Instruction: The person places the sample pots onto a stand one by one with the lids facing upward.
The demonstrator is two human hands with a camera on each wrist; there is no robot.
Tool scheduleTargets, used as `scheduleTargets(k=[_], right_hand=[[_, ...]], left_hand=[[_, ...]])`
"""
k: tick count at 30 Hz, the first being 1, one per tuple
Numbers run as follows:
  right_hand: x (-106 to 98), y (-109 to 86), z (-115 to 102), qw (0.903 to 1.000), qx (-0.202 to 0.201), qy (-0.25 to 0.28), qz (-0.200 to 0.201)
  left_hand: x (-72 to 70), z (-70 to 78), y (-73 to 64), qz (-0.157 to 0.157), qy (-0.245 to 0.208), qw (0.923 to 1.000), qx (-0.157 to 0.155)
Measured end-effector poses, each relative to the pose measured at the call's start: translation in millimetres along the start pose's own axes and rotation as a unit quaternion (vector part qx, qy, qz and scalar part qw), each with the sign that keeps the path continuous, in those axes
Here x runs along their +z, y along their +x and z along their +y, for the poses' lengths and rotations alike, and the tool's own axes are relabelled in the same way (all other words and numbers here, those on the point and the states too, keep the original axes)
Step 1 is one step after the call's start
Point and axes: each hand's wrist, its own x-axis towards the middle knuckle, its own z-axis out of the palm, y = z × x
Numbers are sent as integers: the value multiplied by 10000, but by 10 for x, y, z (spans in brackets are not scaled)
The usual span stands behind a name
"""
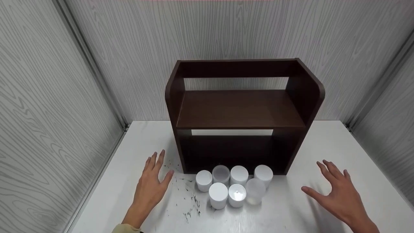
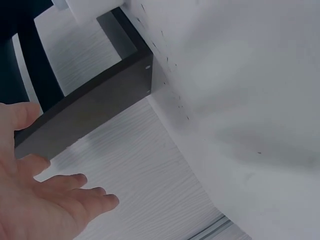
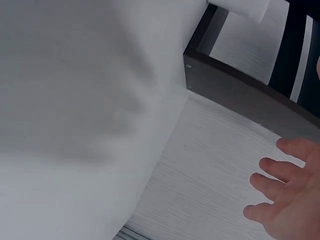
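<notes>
**7 containers [image 1: 218,194] stand ungripped before a shelf unit [image 1: 241,110]**

White and translucent, they cluster on the table [image 1: 275,216], just in front of the shelf unit's lower level. Handling seems either not begun or between steps; what is left cannot be told. The left hand [image 1: 149,187] and right hand [image 1: 341,194], fingers spread and gripping nothing, hover to either side. No brand, label or writing is legible.

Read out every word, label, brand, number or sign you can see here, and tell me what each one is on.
None: no lettering shows on the containers, the dark brown shelf unit or the white table.
The small dark marks beside the containers form no readable text.
</notes>
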Motion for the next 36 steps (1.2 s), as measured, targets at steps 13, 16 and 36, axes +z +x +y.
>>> scheduleTargets(k=[13, 16, 36], right_hand=[[156, -174, -326, 9957, 601, 704, 15], [185, -182, -403, 9941, 766, 759, -139], [544, -208, -743, 9577, 1143, 2536, -739]], left_hand=[[100, 76, -82, 133, -654, 9976, -196], [134, 97, -60, 193, -820, 9962, -203], [361, 190, 146, 574, -2024, 9772, -294]])
